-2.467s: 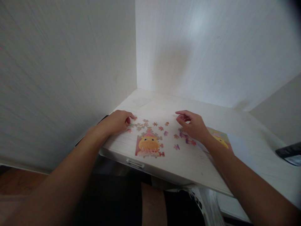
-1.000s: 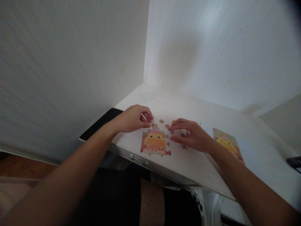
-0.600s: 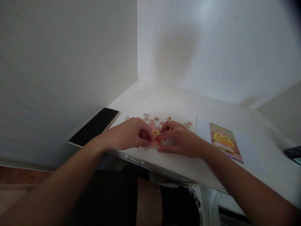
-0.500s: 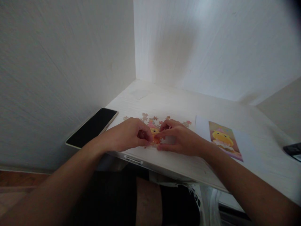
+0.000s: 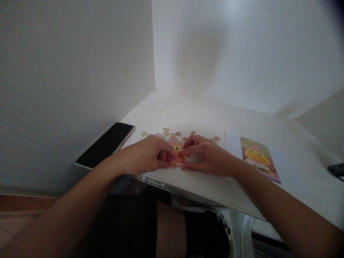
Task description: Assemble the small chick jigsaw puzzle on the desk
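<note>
Yellow-duck cardboard jigsaw puzzle (image 5: 177,152), one flat patch, lies at the near edge of the pale wood-grain desk (image 5: 215,118), mostly covered by two hands; its long axis cannot be told. Left hand (image 5: 146,156) and right hand (image 5: 208,157) meet over it, fingertips pinched together on it. About a dozen loose knobbed pieces (image 5: 166,133) scatter just beyond. One glossy black phone (image 5: 106,143) lies left, one printed duck picture (image 5: 259,157) right.

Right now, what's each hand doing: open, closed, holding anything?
Left hand: fingers curled, fingertips on the partly assembled puzzle; any held piece cannot be told.
Right hand: fingers bent, tips meeting the left over the same puzzle; grip cannot be told.
</note>
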`<state>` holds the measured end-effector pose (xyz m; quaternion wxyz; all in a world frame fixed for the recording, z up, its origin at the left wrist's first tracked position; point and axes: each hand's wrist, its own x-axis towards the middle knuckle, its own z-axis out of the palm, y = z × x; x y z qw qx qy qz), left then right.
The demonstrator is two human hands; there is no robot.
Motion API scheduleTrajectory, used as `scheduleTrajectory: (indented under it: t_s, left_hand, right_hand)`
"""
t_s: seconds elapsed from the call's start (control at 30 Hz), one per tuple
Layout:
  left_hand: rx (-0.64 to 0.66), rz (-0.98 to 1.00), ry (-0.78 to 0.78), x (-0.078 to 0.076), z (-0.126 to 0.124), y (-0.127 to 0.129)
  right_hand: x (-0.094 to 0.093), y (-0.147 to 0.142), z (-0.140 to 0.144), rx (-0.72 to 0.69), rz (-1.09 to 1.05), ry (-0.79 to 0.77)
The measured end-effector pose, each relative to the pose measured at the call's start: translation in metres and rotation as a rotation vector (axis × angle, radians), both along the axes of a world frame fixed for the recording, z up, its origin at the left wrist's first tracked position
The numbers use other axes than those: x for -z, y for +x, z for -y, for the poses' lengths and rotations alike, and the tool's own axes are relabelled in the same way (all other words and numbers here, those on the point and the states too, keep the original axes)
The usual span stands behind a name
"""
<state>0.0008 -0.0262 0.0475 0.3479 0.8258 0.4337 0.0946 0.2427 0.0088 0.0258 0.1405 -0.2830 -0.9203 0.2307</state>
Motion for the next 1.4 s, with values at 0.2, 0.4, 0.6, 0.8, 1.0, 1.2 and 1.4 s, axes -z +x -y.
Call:
scheduleTrajectory:
  t_s: [0.2,0.4,0.6,0.8,1.0,1.2,1.4]
  left_hand:
    - [0.041,0.019,0.010,0.001,0.002,-0.001]
    - [0.062,-0.011,0.039,-0.009,0.006,-0.003]
    - [0.063,0.019,0.086,-0.006,0.009,0.003]
    - [0.097,0.046,0.073,-0.005,0.010,0.005]
    - [0.091,0.050,0.046,-0.004,0.011,0.006]
    - [0.062,0.026,0.032,-0.008,0.012,0.010]
    - [0.046,-0.040,0.119,-0.021,0.011,-0.009]
  right_hand:
    - [0.000,0.000,0.001,0.006,-0.006,-0.007]
    - [-0.001,0.001,0.000,0.004,-0.010,-0.014]
    - [-0.002,0.001,0.001,-0.015,-0.026,-0.026]
    - [-0.001,0.000,-0.001,-0.024,-0.019,-0.037]
    - [-0.001,0.000,-0.001,-0.023,-0.003,-0.029]
    - [-0.002,0.000,-0.001,-0.014,-0.005,-0.029]
    - [-0.003,0.002,-0.001,-0.011,0.023,-0.015]
